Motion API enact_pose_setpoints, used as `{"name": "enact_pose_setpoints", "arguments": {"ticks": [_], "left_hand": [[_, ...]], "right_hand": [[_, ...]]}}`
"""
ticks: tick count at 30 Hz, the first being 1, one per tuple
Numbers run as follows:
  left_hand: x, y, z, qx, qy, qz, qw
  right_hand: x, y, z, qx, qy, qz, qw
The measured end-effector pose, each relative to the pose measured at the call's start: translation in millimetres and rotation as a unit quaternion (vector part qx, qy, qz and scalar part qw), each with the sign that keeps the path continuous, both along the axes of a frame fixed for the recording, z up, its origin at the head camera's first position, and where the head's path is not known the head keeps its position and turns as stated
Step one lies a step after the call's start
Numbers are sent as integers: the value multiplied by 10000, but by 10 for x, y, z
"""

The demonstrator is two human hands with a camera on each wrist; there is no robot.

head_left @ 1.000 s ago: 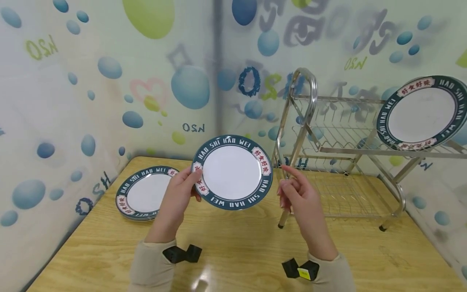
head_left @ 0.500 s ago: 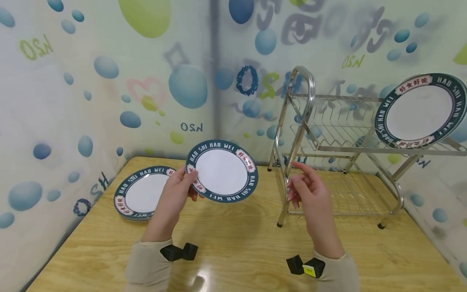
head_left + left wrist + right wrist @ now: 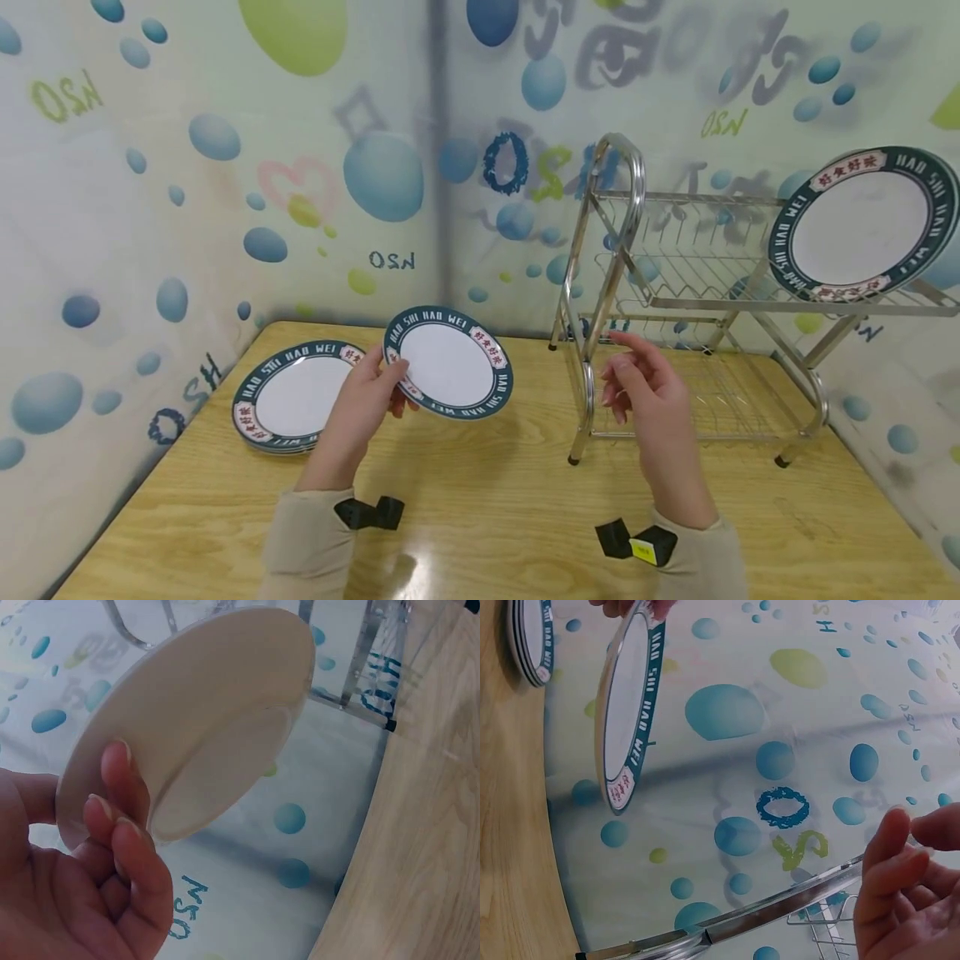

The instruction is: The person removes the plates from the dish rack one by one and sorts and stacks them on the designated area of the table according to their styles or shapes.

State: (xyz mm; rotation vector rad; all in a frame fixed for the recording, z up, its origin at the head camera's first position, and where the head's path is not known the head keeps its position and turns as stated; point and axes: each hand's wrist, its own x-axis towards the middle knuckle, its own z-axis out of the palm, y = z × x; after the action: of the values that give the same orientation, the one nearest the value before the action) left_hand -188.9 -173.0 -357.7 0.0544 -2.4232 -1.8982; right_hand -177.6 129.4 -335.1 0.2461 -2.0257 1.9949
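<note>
My left hand (image 3: 363,398) pinches the left rim of a white plate (image 3: 450,367) with a dark green lettered border, thumb on top. The plate is tilted and held above the table. Its pale underside shows in the left wrist view, with fingers (image 3: 124,780) behind the rim. To the left, partly behind that hand, lies a stack of matching plates (image 3: 296,398). My right hand (image 3: 651,400) hovers in front of the dish rack's left end, fingers loosely bent around nothing. A similar plate (image 3: 858,223) stands tilted on the rack's upper tier at the right.
The two-tier metal dish rack (image 3: 637,179) stands on the right of the wooden table (image 3: 480,517), its wire slots facing up. A wall sheet (image 3: 420,67) patterned with blue and green blobs closes off the back and sides.
The held plate has moved left, away from the right hand, and tipped flatter. My right hand has shifted right. The stack and the racked plate keep their places.
</note>
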Motion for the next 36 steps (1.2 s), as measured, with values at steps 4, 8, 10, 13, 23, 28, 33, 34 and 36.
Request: {"name": "enact_pose_setpoints", "arguments": {"ticks": [4,8,10,13,23,28,33,34,36], "left_hand": [[-38,-9,-53,-165,-99,-108,9998],[-66,-1,-94,-497,-301,-228,9980],[-74,5,-115,-728,-399,-257,9962],[-82,11,-144,-942,-451,-254,9942],[-135,7,-245,-1057,-501,-257,9928],[-142,10,-273,-1022,-501,-219,9933],[-146,6,-281,-1046,-536,-272,9927],[-148,3,-284,-1066,-568,-248,9924],[-150,-2,-289,-1108,-633,-214,9916]], "right_hand": [[-7,59,12,-116,83,-62,9999],[2,123,38,-278,148,-127,9994],[12,148,52,-443,244,-199,9985],[28,175,70,-894,529,-385,9938],[27,270,72,-1768,1702,-1755,9534],[28,353,101,-1122,2067,-1978,9516],[90,436,162,96,2000,-2516,9469],[101,443,170,278,1971,-2604,9448],[115,453,187,428,2009,-2693,9409]]}}
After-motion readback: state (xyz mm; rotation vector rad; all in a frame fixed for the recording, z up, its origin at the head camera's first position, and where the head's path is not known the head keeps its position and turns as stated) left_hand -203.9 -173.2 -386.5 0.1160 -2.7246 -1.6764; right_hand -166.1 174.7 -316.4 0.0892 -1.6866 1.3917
